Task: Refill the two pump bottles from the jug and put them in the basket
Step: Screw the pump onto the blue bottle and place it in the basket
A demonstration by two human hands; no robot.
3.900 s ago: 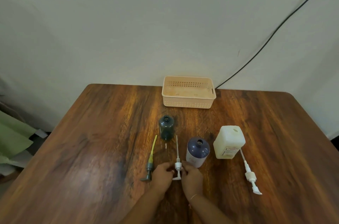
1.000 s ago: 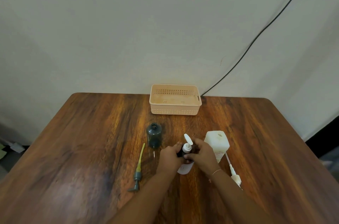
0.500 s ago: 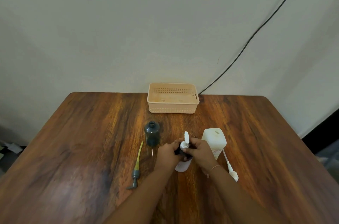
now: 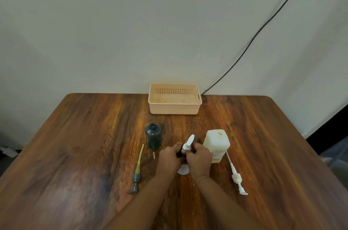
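A dark purple bottle [image 4: 183, 170] with a white label stands at the table's near middle, mostly hidden by my hands. My left hand [image 4: 168, 157] grips its body. My right hand [image 4: 198, 157] is closed around the collar of the white pump head [image 4: 188, 143] sitting in its neck, nozzle pointing away. An open dark teal bottle [image 4: 153, 135] stands to the left, its grey-and-yellow pump [image 4: 137, 171] lying on the table. The white jug [image 4: 217, 145] stands just right of my hands. The peach basket [image 4: 175, 98] sits empty at the far edge.
A second white pump [image 4: 236, 175] lies on the wooden table [image 4: 75, 154] right of the jug. A black cable [image 4: 263, 28] runs down the wall behind the basket.
The white pump went from lying on the table into the purple bottle's neck. Over the last second both hands stay on bottle and pump, and the nozzle has turned slightly.
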